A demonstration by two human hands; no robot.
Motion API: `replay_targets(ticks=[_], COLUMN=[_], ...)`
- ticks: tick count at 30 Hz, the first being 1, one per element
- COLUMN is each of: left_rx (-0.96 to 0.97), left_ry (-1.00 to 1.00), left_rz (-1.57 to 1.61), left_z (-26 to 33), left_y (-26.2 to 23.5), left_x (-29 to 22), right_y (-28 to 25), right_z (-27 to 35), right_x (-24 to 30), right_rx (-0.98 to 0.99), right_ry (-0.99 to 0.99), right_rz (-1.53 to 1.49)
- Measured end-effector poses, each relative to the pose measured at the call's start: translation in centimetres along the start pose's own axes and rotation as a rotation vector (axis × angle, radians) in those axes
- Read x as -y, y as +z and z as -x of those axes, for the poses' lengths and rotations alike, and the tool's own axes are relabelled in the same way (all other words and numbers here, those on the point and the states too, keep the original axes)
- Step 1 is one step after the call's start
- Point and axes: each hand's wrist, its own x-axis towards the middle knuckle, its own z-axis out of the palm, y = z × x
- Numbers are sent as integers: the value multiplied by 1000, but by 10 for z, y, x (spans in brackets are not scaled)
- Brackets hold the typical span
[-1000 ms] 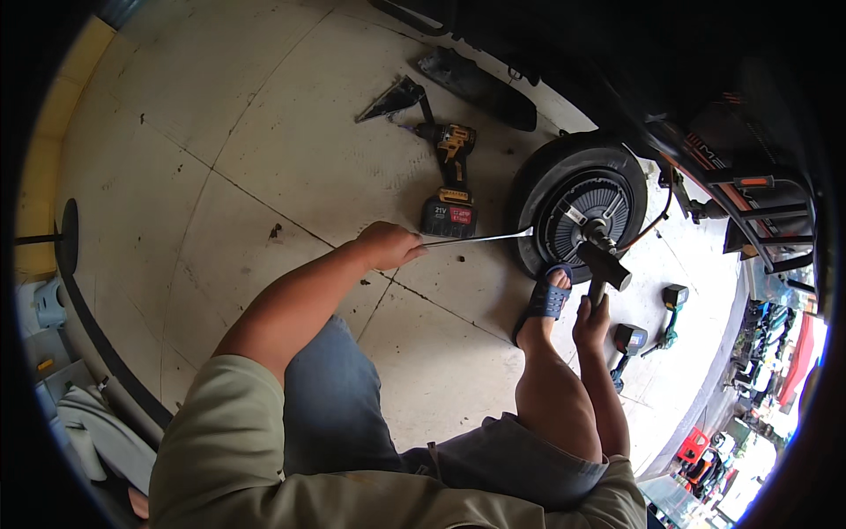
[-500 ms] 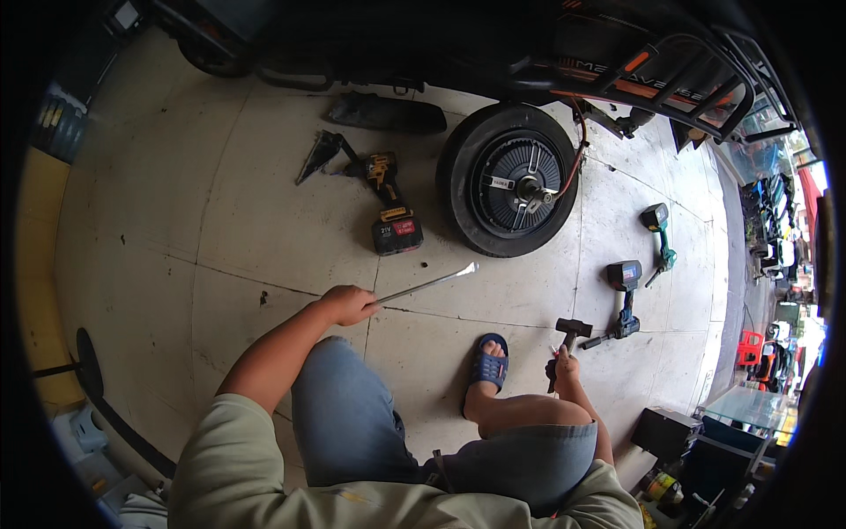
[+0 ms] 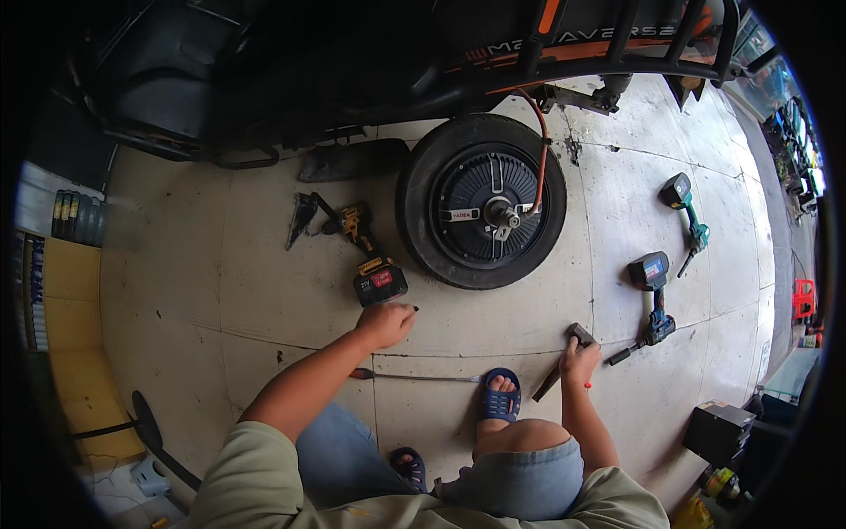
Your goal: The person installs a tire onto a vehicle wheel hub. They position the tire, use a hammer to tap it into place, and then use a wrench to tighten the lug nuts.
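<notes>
Wheel (image 3: 480,201) flat at twelve o'clock, hub up. Right hand (image 3: 579,361) at four, clenched round hammer (image 3: 566,360), head resting on floor (image 3: 264,291). Left hand (image 3: 385,324) centre, fingers curled, empty, nearest drill (image 3: 370,257). Pry bar (image 3: 414,377) lies by foot.

Right hand (image 3: 579,361) grips a hammer (image 3: 564,366); left hand (image 3: 385,324) nears the drill (image 3: 370,260).
</notes>
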Motion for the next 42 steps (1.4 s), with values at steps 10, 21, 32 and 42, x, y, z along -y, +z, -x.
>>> replay_targets(ticks=[10,21,32,42], left_rx=[-639,-792,-598,-612], left_ry=[-523,-392,-438,-472], left_rz=[344,-74,7,47], left_z=[-267,-250,-242,-243], left_y=[-126,-125,-132,-140], left_x=[-19,-16,-14,-31], right_y=[86,39,49,65], right_z=[-252,-195,-211,-221], right_x=[271,312,300,296], right_rx=[183,166,342,349], right_ry=[-238,-119,-259,-371], right_rz=[-777,-442,-454,-588])
